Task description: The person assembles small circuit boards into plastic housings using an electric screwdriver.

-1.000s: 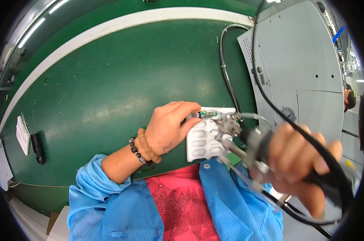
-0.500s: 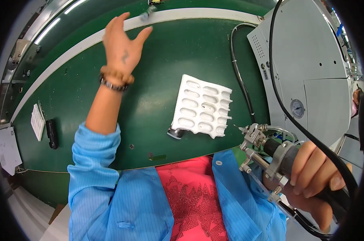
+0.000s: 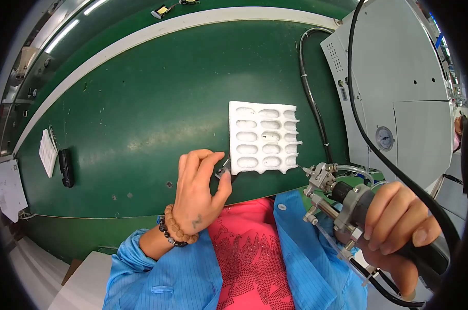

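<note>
My left hand (image 3: 199,187) is beside the left lower edge of a white foam tray (image 3: 238,143). Its thumb and index finger close around a small dark and silver part (image 3: 223,168), partly hidden by the fingers. Rows of oval hollows cover the tray, and its right side is ragged. At the lower right my right hand (image 3: 394,222) grips a dispensing gun (image 3: 358,204) with a black handle, metal fittings and clear tubes. The gun's thin needle tip points left, close to the tray's lower right corner.
A grey machine (image 3: 384,77) with a round gauge stands on the right; black hoses (image 3: 312,98) run beside it. At far left lie another white tray (image 3: 48,153) and a black object (image 3: 66,168). Small parts (image 3: 162,11) sit beyond the white rail (image 3: 192,24).
My left hand has come back from the far rail to the small part by the tray. The tray has turned straighter. Beyond the rail, a small part has shifted left. My right hand keeps its grip.
</note>
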Demonstrator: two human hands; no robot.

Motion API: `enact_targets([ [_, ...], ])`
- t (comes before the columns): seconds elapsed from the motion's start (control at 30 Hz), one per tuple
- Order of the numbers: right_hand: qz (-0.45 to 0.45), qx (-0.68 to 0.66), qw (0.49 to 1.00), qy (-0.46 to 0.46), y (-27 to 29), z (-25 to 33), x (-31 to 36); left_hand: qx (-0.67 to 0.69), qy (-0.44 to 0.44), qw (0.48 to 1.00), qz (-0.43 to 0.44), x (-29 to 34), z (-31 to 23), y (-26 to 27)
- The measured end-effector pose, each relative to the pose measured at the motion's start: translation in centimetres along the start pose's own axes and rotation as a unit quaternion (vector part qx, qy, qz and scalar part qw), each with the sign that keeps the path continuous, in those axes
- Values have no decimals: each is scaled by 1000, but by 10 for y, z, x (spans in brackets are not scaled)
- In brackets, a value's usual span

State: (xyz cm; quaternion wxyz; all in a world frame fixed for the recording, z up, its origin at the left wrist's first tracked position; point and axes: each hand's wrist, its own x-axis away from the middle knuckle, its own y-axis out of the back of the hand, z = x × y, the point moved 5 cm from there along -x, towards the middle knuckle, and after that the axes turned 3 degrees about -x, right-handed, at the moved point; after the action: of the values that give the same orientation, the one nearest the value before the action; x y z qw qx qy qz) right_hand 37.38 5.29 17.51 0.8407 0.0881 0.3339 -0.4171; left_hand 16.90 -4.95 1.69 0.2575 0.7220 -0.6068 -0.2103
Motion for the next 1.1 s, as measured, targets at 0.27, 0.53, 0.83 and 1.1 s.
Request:
enact_targets([
  [0.27,-12,11,1000,4,-1,-3,3,-85,-1,996,-25,9,2,4],
  [0.53,8,14,1000,5,3,-5,5,82,85,983,-137,0,41,79],
  [0.83,2,33,999,8,4,-1,6,82,-186,979,17,-99,-3,45],
  [1.1,-14,-22,1000,11,6,-2,4,65,-287,955,35,-125,1,-10],
])
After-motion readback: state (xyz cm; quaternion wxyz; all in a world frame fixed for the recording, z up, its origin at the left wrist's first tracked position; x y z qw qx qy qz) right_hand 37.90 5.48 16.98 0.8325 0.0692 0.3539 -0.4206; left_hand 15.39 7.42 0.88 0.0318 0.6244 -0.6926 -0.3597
